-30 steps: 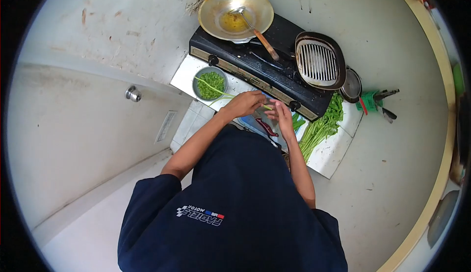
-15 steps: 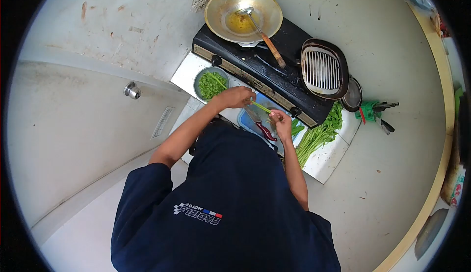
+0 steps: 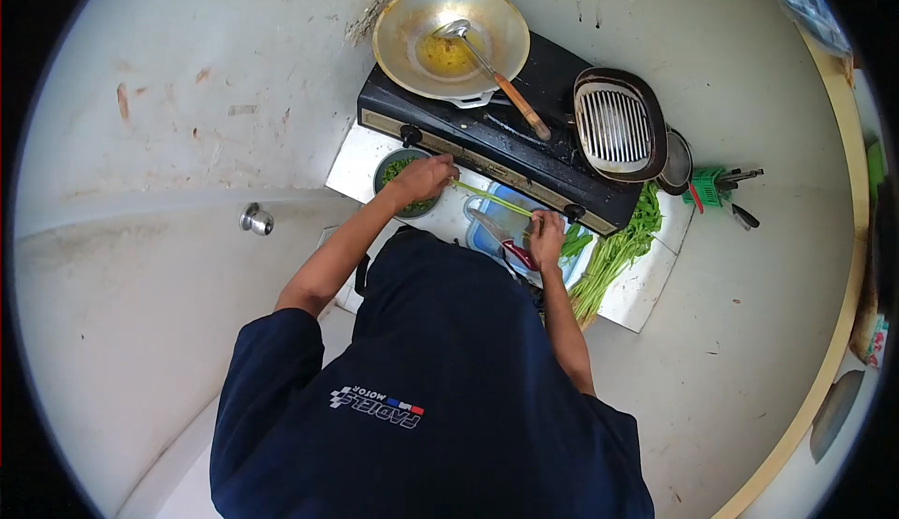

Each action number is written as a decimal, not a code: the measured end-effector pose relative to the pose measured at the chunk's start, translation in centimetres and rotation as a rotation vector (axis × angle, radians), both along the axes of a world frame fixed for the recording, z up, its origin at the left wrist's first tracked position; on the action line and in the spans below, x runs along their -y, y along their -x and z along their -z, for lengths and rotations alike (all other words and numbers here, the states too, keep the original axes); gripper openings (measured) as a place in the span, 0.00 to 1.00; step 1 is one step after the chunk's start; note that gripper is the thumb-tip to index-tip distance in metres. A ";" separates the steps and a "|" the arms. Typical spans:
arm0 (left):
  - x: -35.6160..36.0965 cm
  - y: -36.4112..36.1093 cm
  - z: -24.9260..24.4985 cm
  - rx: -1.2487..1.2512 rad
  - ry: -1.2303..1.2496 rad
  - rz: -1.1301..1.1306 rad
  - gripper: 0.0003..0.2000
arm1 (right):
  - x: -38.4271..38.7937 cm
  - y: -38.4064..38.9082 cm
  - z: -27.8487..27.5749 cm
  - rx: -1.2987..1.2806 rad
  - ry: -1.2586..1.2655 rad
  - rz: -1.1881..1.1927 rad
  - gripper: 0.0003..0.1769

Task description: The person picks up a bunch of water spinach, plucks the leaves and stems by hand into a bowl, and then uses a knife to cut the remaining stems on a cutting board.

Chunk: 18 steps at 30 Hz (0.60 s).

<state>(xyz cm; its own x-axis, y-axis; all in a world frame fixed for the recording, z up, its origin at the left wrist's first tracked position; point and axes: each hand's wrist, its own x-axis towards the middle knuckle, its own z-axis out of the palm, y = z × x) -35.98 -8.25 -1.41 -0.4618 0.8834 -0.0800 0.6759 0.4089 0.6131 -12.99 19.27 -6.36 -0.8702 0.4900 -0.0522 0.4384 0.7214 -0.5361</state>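
My left hand [image 3: 423,178] is over a grey bowl [image 3: 378,184] of chopped greens [image 3: 397,165], hiding part of it. Its fingers pinch one end of a long green vegetable stem [image 3: 492,198]. The stem's other end is between the fingers of my right hand [image 3: 547,240], above the right side of a blue cutting board [image 3: 477,233]. A knife [image 3: 507,240] with a dark red handle lies on the board under the stem. Cut green pieces [image 3: 577,241] are just right of my right hand, beside a bunch of leafy stalks [image 3: 613,259].
Behind the board stands a black gas stove [image 3: 468,131]. It carries a wok [image 3: 393,42] with yellow oil and a wooden-handled ladle [image 3: 517,100], and a grill pan [image 3: 615,126]. A strainer [image 3: 676,161] and green utensil basket [image 3: 702,188] are at right. A door knob [image 3: 257,219] is at left.
My left hand has moved left from beside the board to over the bowl. My hands are farther apart, with more of the stem stretched between them. The camera view has shifted slightly.
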 end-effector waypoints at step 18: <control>1.5 4.2 -2.7 0.044 -0.014 0.026 0.16 | 8.8 -2.3 -3.5 -0.173 -0.154 0.524 0.19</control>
